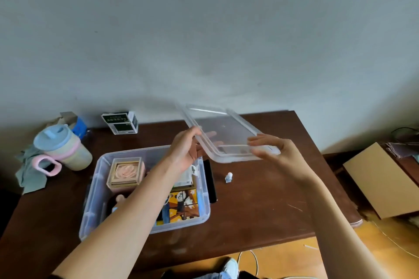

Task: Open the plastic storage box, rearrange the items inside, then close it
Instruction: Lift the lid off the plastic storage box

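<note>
So the clear plastic lid point(226, 133) is off the storage box point(145, 188) and up in the air, tilted, held above the table point(260, 199) just right of the box's far right corner. Left hand point(184, 149) grips the lid's left edge, thumb on top of the rim and fingers underneath (you can see them through the plastic). Right hand point(275, 150) holds the near right corner, fingers curled over the rim.

Everything else, relative to the box: it sits open on the brown table, left forearm crossing over it. Inside, toward the far left, there's a little clear case with a pink flower-shaped thing point(127, 171). Near right corner inside has a colorful picture box point(181, 207) with cartoon art. Some other bits are in there too, but the arm hides most of them so I can't tell what they are.

Touching the right wall of the box, on the outside, lies a black stick-like object point(210, 181). A bit further right of that is a tiny white figurine point(229, 177) standing on the table. Off to the left of the box is a pastel cup point(65, 149) with a blue lid and pink handle, sitting on a greenish cloth point(28, 172). Behind the box against the wall is a small dark carton point(120, 122). Well off to the right of the box, past the table's edge, a flat cardboard piece point(383, 179)
</note>
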A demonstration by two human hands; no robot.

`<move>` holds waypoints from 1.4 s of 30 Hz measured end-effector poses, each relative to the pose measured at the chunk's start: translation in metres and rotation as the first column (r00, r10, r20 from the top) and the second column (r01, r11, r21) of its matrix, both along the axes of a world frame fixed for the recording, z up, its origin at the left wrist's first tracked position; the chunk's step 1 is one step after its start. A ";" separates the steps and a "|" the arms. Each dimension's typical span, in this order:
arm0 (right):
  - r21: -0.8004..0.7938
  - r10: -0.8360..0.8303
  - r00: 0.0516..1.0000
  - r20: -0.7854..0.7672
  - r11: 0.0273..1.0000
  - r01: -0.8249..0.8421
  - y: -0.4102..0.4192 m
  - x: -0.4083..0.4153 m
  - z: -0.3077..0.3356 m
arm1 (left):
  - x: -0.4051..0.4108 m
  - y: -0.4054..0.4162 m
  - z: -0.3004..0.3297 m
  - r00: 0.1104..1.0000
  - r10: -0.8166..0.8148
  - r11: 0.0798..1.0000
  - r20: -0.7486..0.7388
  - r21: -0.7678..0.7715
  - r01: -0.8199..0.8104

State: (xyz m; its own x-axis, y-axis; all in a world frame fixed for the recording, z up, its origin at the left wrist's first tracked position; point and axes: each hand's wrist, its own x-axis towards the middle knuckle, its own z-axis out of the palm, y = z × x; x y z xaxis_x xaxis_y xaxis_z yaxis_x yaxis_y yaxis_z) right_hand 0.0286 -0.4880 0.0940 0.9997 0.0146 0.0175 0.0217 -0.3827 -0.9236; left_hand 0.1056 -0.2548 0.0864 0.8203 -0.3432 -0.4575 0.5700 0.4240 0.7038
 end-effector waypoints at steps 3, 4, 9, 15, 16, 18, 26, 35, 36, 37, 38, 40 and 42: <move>-0.102 -0.402 0.916 0.006 0.911 0.400 -0.048 0.008 -0.036 | -0.005 -0.034 -0.020 0.997 -0.073 0.997 0.030 0.026 0.072; -0.181 -0.511 0.858 -0.054 0.850 0.494 -0.062 0.009 -0.049 | -0.006 -0.044 -0.026 0.994 -0.103 0.994 0.034 0.024 0.102; -0.302 -0.595 0.717 -0.362 0.803 0.514 -0.119 -0.006 -0.110 | -0.014 -0.091 -0.065 0.965 -0.261 0.965 -0.040 0.004 0.261; -0.300 -0.688 0.615 -0.386 0.724 0.622 -0.156 -0.039 -0.147 | -0.032 -0.124 -0.115 0.952 -0.226 0.936 -0.206 0.224 0.271; -0.307 -0.696 0.603 -0.389 0.715 0.628 -0.160 -0.043 -0.152 | -0.035 -0.128 -0.122 0.947 -0.232 0.911 -0.223 0.291 0.292; -0.316 -0.714 0.579 -0.394 0.697 0.644 -0.164 -0.050 -0.161 | -0.043 -0.133 -0.136 0.937 -0.250 0.851 -0.245 0.405 0.334; -0.363 -0.692 0.529 -0.491 0.714 0.598 -0.164 -0.057 -0.191 | -0.054 -0.141 -0.160 0.881 -0.323 0.692 -0.346 0.549 0.470; -0.449 -0.670 0.525 -0.525 0.742 0.498 -0.150 -0.059 -0.206 | -0.062 -0.140 -0.168 0.876 -0.310 0.641 -0.369 0.600 0.479; -0.459 -0.670 0.524 -0.526 0.742 0.488 -0.150 -0.059 -0.206 | -0.062 -0.140 -0.168 0.876 -0.310 0.647 -0.369 0.593 0.479; -0.469 -0.670 0.522 -0.527 0.742 0.479 -0.149 -0.058 -0.207 | -0.062 -0.140 -0.167 0.876 -0.309 0.654 -0.369 0.587 0.478; -0.475 -0.669 0.520 -0.530 0.743 0.472 -0.150 -0.058 -0.208 | -0.062 -0.140 -0.167 0.876 -0.308 0.655 -0.371 0.585 0.478; -0.480 -0.669 0.514 -0.537 0.743 0.467 -0.150 -0.055 -0.208 | -0.062 -0.139 -0.166 0.870 -0.316 0.638 -0.378 0.594 0.490; -0.487 -0.675 0.507 -0.536 0.738 0.467 -0.149 -0.052 -0.206 | -0.061 -0.137 -0.166 0.861 -0.331 0.608 -0.385 0.611 0.507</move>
